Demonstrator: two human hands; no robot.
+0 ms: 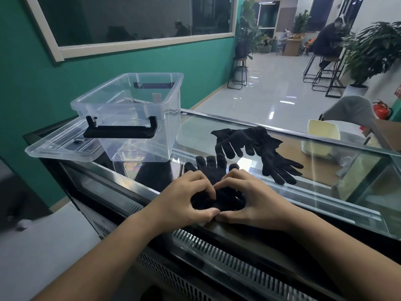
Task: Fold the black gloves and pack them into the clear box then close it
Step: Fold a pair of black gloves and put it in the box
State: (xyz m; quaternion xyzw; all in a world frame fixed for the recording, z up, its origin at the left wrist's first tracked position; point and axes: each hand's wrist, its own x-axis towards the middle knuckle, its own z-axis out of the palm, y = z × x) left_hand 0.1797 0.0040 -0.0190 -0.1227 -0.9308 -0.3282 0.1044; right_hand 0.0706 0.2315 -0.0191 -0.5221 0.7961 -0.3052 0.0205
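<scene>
A black glove (211,168) lies flat on the glass counter top, fingers pointing away from me. My left hand (184,199) and my right hand (245,198) both pinch its cuff end at the near edge, thumbs touching. More black gloves (256,146) lie in a loose pile further back and to the right. The clear box (138,118) stands open and empty at the left, with black handles. Its clear lid (56,146) lies flat under and beside the box on the left.
The glass counter (325,170) has a metal rim and a vented front below. A pale yellow container (321,135) sits at the back right. Beyond the counter are a tiled floor, stools, potted plants and seated people. A green wall stands behind the box.
</scene>
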